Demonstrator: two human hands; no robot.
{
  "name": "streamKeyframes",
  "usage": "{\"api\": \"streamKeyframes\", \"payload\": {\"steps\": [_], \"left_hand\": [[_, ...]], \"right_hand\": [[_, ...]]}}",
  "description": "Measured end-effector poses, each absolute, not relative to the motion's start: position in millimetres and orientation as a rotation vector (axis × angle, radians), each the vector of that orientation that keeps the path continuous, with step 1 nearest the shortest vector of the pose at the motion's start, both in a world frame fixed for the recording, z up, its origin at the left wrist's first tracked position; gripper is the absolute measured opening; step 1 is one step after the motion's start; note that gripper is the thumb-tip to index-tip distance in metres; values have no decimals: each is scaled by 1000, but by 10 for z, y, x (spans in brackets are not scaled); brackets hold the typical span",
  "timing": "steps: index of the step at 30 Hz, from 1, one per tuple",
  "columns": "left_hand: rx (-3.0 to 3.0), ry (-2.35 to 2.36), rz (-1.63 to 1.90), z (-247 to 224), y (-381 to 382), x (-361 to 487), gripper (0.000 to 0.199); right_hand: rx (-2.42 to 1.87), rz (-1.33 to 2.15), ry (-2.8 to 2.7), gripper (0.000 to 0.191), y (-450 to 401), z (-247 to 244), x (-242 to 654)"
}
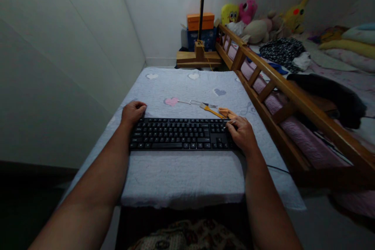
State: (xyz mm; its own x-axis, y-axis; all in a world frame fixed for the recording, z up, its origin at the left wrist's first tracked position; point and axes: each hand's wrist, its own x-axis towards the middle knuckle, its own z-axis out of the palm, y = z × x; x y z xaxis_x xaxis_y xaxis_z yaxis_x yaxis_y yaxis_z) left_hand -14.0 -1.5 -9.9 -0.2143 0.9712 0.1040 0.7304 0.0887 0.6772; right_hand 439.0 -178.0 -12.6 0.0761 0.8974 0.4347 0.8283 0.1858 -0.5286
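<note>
A black keyboard [172, 134] lies flat on the table, which has a pale blue cloth [181, 177]. My left hand [133, 112] is closed at the keyboard's upper left corner, its fingers curled; what they hold, if anything, is hidden. Over the keyboard's right end, my right hand [241, 133] pinches a small thin white stick [230, 123]. Just behind the keyboard lie a brush with a yellow handle [213, 111], a thin metal tool [202, 103] and a folded orange cloth [226, 112], close to my right hand.
A wooden bed rail [272, 80] runs along the table's right side, with plush toys, clothes and bedding beyond it. Behind the table stand a wooden stand [199, 58] with a black pole and an orange box [200, 21]. A dark cable [278, 169] trails right.
</note>
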Motion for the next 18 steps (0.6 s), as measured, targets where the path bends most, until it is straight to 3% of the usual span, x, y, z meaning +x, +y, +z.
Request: {"api": "streamKeyframes", "payload": {"steps": [18], "left_hand": [[1659, 1982, 902, -77, -35, -130, 14]], "right_hand": [[-1617, 168, -1744, 20, -1815, -42, 4360]]}}
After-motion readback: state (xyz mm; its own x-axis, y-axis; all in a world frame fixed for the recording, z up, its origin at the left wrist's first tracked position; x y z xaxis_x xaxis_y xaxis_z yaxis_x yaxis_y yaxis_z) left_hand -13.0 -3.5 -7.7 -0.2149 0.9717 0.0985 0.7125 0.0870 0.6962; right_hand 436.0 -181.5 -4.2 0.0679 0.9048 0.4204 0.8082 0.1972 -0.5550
